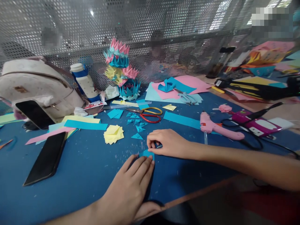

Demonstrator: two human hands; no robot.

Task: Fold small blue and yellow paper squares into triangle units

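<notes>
A small piece of blue paper [145, 153] lies on the blue table near its front edge. My left hand [132, 176] rests on the table with fingers stretched out, their tips pressing the paper's near side. With curled fingers, my right hand [168, 142] pinches the paper's far right edge. Just beyond are several small folded blue triangles [137, 136] and a stack of yellow paper squares [113, 134]. Scissors [150, 115] with one yellow and one red handle lie behind the triangles. Part of the paper is hidden under my fingers.
A pink glue gun [215, 127] and a blue strip [184, 119] lie to the right. Phones [48, 159], coloured strips [85, 124] and a white backpack [35, 84] are on the left. Behind stand a bottle [84, 82] and a folded-paper tower [122, 72] against perforated metal.
</notes>
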